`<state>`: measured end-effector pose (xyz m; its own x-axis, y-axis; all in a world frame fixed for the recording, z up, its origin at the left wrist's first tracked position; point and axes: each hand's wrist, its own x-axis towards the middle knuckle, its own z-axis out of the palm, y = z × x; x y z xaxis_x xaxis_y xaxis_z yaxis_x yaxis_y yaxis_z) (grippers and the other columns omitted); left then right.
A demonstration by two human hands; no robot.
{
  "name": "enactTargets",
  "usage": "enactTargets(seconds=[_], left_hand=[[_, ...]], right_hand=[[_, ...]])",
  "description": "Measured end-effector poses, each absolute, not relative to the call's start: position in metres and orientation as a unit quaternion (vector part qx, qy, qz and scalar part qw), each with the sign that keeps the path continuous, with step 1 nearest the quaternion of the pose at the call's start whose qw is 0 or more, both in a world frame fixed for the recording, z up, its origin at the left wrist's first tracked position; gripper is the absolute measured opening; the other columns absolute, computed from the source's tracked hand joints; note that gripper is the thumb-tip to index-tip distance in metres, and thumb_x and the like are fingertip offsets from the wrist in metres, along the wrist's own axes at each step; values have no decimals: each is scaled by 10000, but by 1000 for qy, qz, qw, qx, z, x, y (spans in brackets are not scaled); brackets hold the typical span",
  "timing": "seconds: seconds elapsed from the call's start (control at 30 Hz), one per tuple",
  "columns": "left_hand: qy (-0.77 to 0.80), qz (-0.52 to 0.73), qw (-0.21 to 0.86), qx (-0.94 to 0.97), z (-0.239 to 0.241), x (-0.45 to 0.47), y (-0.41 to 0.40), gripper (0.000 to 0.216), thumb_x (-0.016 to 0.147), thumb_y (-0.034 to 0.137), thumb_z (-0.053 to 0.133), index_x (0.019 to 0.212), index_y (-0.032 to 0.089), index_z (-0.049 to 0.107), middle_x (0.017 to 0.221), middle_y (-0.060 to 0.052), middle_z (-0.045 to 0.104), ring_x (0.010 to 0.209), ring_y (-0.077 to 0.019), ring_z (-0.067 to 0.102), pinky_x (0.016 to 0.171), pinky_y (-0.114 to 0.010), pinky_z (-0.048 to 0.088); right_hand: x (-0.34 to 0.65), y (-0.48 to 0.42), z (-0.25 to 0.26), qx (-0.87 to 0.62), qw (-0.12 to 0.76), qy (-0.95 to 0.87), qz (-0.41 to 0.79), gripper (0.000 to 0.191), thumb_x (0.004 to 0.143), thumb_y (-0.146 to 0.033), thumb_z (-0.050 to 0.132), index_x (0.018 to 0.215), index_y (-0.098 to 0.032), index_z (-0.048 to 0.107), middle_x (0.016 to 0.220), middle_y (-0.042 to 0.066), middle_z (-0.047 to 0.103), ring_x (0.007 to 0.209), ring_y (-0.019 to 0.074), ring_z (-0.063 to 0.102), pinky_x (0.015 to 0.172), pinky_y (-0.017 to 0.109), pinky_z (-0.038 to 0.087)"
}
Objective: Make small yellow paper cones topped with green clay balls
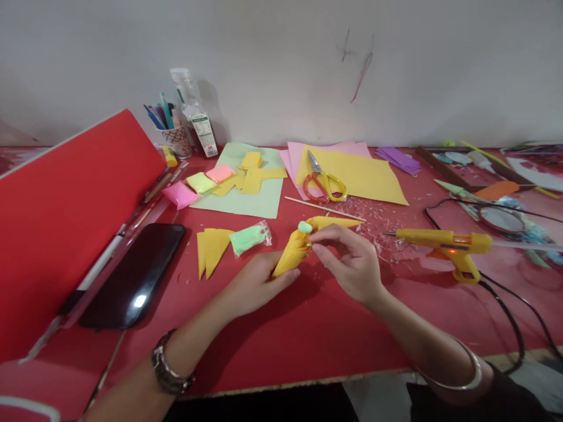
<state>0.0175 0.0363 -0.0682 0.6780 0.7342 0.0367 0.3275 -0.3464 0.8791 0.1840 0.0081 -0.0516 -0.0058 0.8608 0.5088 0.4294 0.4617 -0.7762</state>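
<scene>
My left hand [264,281] is closed round a yellow paper cone [291,253], which tilts up and to the right. A blob of mint-green clay [304,227] sits at the cone's upper end. My right hand [349,261] has thumb and fingers pinched close by that end, with a tiny green bit at the fingertips. Behind the right hand lies another yellow paper cone [334,223]. Left of the held cone are an open packet of green clay [250,237] and some flat yellow paper cones [213,249].
Scissors [324,181] rest on a yellow sheet [365,176]. A glue gun [448,246] with a lit orange light lies at the right, its cord trailing. A black phone [136,275] and a red board [74,217] are at the left. Clay packets [180,194] lie behind.
</scene>
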Motion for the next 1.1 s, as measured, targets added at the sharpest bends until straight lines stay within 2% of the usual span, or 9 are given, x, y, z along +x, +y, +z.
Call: enactTargets(seconds=[0.27,0.43,0.53,0.6,0.7,0.87,0.97,1.1], left_hand=[[338,218,461,791,-69,18,36,202,806,315,419,747,153,524,643,21,515,547,-93,411,480,-206,326],[358,224,476,771,-68,17,37,215,784,339,428,689,159,497,616,24,489,547,-99,411,489,-219,342],[385,246,515,726,-65,17,39,218,762,362,439,681,165,488,635,15,493,582,-114,444,546,-245,388],[388,275,538,696,-65,17,40,197,744,357,454,738,166,502,700,-2,530,661,-136,489,637,-280,422],[371,318,532,691,-64,16,42,160,740,320,473,802,178,516,813,-23,565,806,-162,518,764,-322,416],[304,363,505,721,-60,13,43,89,735,259,500,780,194,540,927,-45,559,956,-180,492,873,-352,362],[271,366,521,722,-56,11,42,118,700,308,545,745,199,557,1020,-72,527,1038,-218,453,896,-378,342],[263,355,532,723,-53,10,41,175,675,373,582,720,205,556,1033,-79,516,1063,-238,437,881,-381,350]], right_hand=[[182,10,-49,-466,512,-698,182,104,753,-146,521,713,-224,576,694,-2,618,679,137,567,633,288,461],[183,11,-50,-474,534,-653,254,63,744,-175,517,753,-217,563,706,-2,599,650,120,558,591,261,462],[186,13,-51,-493,560,-601,287,79,751,-187,485,789,-205,551,679,-12,575,590,95,538,547,230,451],[186,14,-51,-504,562,-587,293,79,754,-190,472,781,-198,546,654,-16,557,575,90,526,536,223,442],[186,15,-52,-506,540,-603,299,67,753,-188,475,761,-193,541,684,-6,561,599,95,528,545,226,436],[182,12,-54,-467,480,-691,272,81,761,-146,478,779,-195,539,718,9,553,655,114,526,577,244,435],[181,10,-54,-427,437,-748,257,113,750,-121,500,827,-198,533,752,13,538,670,114,514,607,251,444],[180,8,-56,-411,403,-778,252,202,741,-141,544,930,-200,503,794,14,509,670,109,497,615,253,451]])
